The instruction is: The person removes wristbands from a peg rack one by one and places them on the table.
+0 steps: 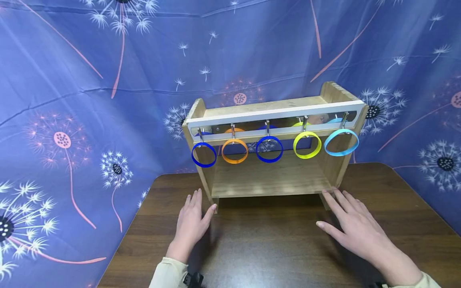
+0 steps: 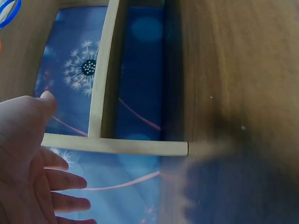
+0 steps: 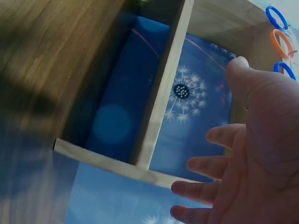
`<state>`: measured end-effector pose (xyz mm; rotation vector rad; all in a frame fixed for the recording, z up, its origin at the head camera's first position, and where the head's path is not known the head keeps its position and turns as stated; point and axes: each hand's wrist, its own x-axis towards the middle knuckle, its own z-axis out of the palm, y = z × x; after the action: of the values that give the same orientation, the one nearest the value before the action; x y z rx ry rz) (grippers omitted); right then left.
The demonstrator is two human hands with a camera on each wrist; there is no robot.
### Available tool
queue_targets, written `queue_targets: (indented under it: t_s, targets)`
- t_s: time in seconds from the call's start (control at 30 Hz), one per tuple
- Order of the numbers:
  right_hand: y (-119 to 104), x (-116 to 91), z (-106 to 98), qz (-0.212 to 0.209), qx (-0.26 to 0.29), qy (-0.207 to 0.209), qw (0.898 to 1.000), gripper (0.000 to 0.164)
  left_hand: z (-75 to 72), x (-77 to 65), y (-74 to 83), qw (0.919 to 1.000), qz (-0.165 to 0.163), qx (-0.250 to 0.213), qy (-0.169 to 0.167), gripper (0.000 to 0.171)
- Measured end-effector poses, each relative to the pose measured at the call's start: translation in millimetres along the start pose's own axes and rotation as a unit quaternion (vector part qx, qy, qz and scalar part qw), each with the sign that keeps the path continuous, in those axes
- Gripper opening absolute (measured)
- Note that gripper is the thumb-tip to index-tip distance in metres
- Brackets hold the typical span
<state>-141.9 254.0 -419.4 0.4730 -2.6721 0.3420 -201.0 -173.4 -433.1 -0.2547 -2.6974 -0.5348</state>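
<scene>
A wooden shelf rack (image 1: 270,176) stands on the table, and bands hang from metal hooks along its front rail. From left to right they are a dark blue band (image 1: 204,165), an orange band (image 1: 235,161), another dark blue band (image 1: 269,161), a yellow band (image 1: 307,156) and a light blue band (image 1: 341,153). My left hand (image 1: 190,226) is beside the rack's lower left leg, fingers extended, holding nothing. Near the lower right leg, my right hand (image 1: 360,230) reaches forward with spread fingers, also holding nothing. Whether either hand touches the wood I cannot tell.
The brown wooden table (image 1: 266,248) extends in front of the rack and to both sides. Behind it hangs a blue cloth (image 1: 144,72) with a dandelion print. A white strip (image 1: 277,113) runs along the rack's upper front edge.
</scene>
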Motion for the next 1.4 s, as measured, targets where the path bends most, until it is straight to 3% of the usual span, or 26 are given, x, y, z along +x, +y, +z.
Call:
queue_targets:
  t_s: [0.3,0.5,0.63,0.8,0.97,1.2,1.4]
  targets:
    - [-13,9,1,-0.049,0.012,0.032,0.998,0.076,6.4,25.6,7.8,0.9966,-0.05,-0.064,0.006,0.064]
    - [-21,17,4,-0.065,0.023,0.042,0.997,0.07,12.2,38.9,5.4,0.9893,-0.056,-0.125,0.051,0.03]
    - [-28,21,5,-0.068,0.032,0.044,0.996,0.067,15.5,44.4,1.8,0.9841,-0.053,-0.15,0.079,0.017]
    - [-35,23,7,-0.065,0.053,0.042,0.996,0.067,20.3,47.9,2.1,0.9779,-0.064,-0.181,0.081,0.013]
    - [-43,28,8,-0.074,0.075,0.047,0.993,0.066,26.2,50.9,3.5,0.9725,-0.096,-0.199,0.074,0.015]
    - [-57,36,6,-0.069,0.108,0.049,0.991,0.062,33.7,54.9,1.8,0.9732,-0.121,-0.185,0.063,0.019]
    - [-66,42,5,-0.065,0.119,0.037,0.99,0.06,36.5,56.7,1.0,0.9764,-0.115,-0.173,0.058,0.019]
